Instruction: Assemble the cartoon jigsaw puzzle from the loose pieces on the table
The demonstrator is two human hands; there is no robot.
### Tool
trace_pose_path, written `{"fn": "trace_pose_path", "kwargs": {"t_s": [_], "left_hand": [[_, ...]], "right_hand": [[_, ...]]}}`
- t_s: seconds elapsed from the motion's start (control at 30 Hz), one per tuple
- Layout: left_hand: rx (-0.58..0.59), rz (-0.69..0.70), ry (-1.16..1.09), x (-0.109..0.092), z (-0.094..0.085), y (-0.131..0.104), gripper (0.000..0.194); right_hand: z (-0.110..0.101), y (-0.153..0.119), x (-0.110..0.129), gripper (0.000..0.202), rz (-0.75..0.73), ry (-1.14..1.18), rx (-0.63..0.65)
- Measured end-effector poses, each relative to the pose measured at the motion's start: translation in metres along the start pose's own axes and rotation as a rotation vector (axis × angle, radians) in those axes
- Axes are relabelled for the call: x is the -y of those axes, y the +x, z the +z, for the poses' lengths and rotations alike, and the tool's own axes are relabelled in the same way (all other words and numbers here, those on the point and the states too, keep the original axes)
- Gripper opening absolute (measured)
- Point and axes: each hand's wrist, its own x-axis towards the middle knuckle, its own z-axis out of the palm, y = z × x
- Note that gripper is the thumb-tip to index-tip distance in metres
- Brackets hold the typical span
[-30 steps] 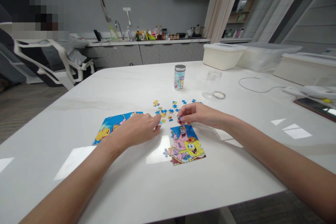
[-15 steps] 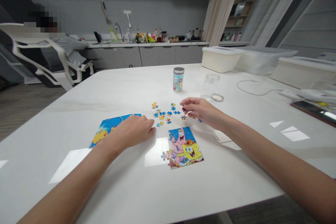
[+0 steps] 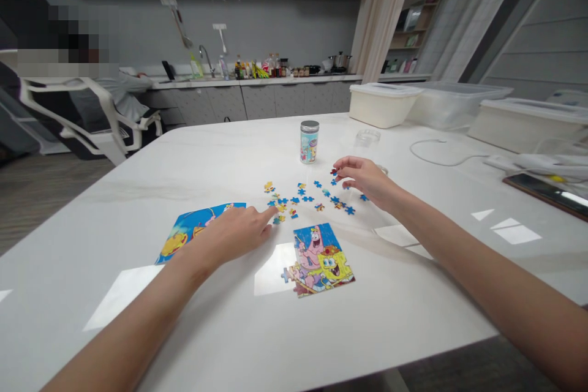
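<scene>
My left hand [image 3: 243, 228] reaches in over the picture sheet [image 3: 172, 244], partly hiding it. Its index finger is stretched out to the edge of the loose puzzle pieces [image 3: 307, 199], and it holds nothing that I can see. A dark red puzzle piece [image 3: 334, 172] is pinched at the fingertips of my right hand [image 3: 365, 180], beyond the right part of the scattered pieces. Nearest me lies a partly joined puzzle [image 3: 325, 262] with a pink starfish and a yellow sponge figure; its left edge is ragged. Behind the pieces stands a printed tin [image 3: 309, 144] with a silver lid.
A clear jar [image 3: 367, 137] and a ring lid, half hidden by my right hand, lie at the right. Farther back are lidded plastic boxes [image 3: 383, 107], a white cable [image 3: 441, 164] and a phone [image 3: 546, 199]. A person sits on a white chair [image 3: 87, 110] at far left.
My right hand has moved a little away from me and right, uncovering several blue pieces. My left index finger has stretched out toward the pieces. The view has shifted slightly.
</scene>
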Motion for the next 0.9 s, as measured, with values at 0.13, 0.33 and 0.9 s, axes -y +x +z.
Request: {"fn": "trace_pose_path", "kwargs": {"t_s": [0.13,0.33,0.9], "left_hand": [[0.012,0.011,-0.013,-0.001,-0.001,0.001,0.035],[-0.006,0.008,-0.023,-0.001,0.000,0.001,0.037],[-0.037,-0.053,0.020,-0.002,0.002,0.004,0.036]], "right_hand": [[-0.007,0.004,-0.003,0.014,-0.091,-0.316,-0.046],[-0.023,0.008,-0.013,0.027,-0.336,-0.985,-0.082],[-0.034,0.015,-0.015,0.022,-0.096,-0.954,0.204]]}}
